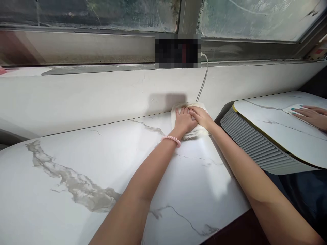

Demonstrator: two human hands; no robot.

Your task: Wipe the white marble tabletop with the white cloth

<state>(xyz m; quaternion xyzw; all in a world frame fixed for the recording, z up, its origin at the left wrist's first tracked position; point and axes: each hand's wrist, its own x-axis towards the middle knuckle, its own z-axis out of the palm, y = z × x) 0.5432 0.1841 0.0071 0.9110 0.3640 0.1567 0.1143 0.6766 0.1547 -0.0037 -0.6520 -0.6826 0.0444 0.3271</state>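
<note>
A cream cloth (196, 135) lies bunched on the white marble-patterned table (76, 149), at its far right corner by the wall. My left hand (184, 120) presses on the cloth with fingers laid out and slightly spread; a pink beaded bracelet circles that wrist. From the right, my right hand (201, 117) also rests on the cloth. Its outstretched fingers meet and partly overlap the edge of my left hand. Both palms face down, and what lies beneath them is hidden.
A second marble-topped table (265, 112) with a ribbed side stands to the right. Another person's hand (310, 117) rests on a white cloth there. Behind are a white wall (102, 98), a window, a blurred-out dark object (176, 52) on the sill and a white cable (205, 76).
</note>
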